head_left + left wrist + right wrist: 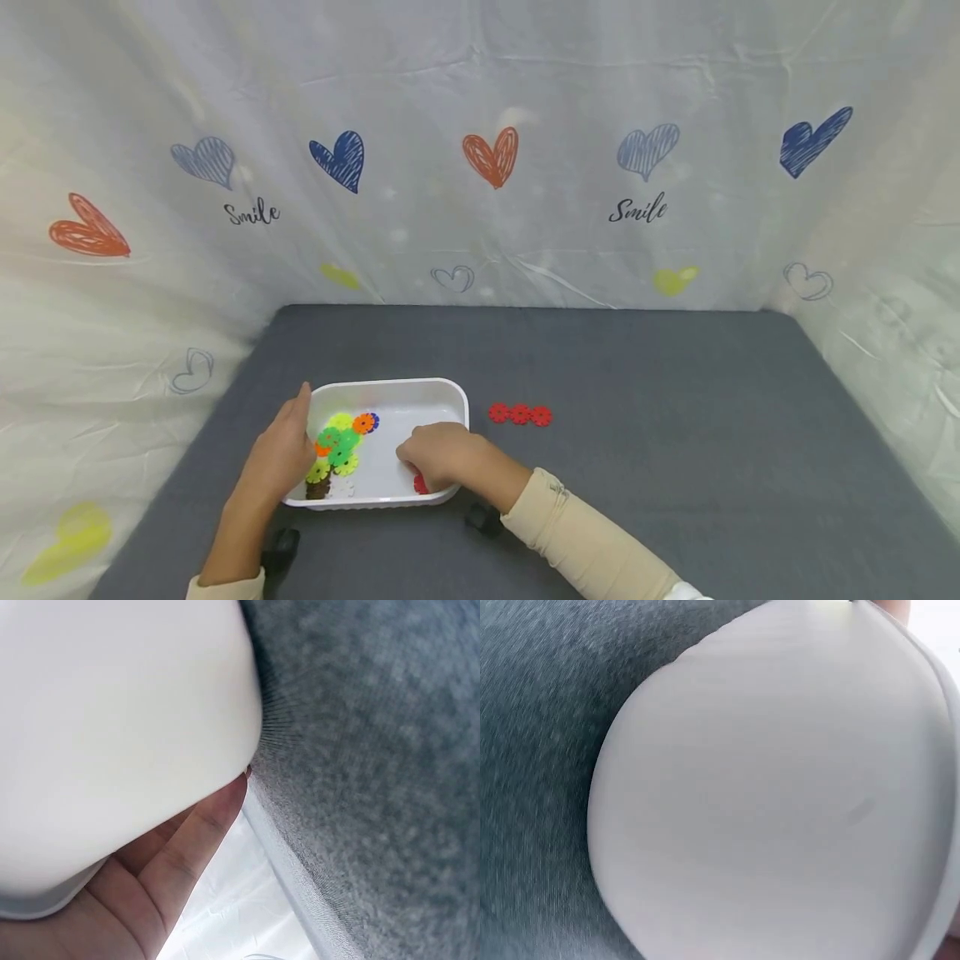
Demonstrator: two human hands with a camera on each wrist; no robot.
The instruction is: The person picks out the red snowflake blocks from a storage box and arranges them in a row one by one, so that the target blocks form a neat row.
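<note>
A white plastic tray (405, 400) stands on the grey table, left of its middle. My left hand (281, 454) grips the tray's left end; in the left wrist view its fingers (199, 832) press the outer wall. Inside the tray's right part is my right hand (438, 454), fingers bent down over a red flower-shaped disc (421, 484) by the near wall. Its fingertips are hidden, so whether they pinch the disc cannot be told. Green discs (341, 450), an orange disc (363, 423), white discs (342, 487) and brown discs (318, 487) lie toward the tray's left side.
Right of the tray, three red flower-shaped discs (520, 414) lie in a row on the grey table (675, 450). A pale curtain (555, 92) printed with hearts hangs behind and along both sides. The right wrist view is filled mostly by the tray's outer wall (765, 795).
</note>
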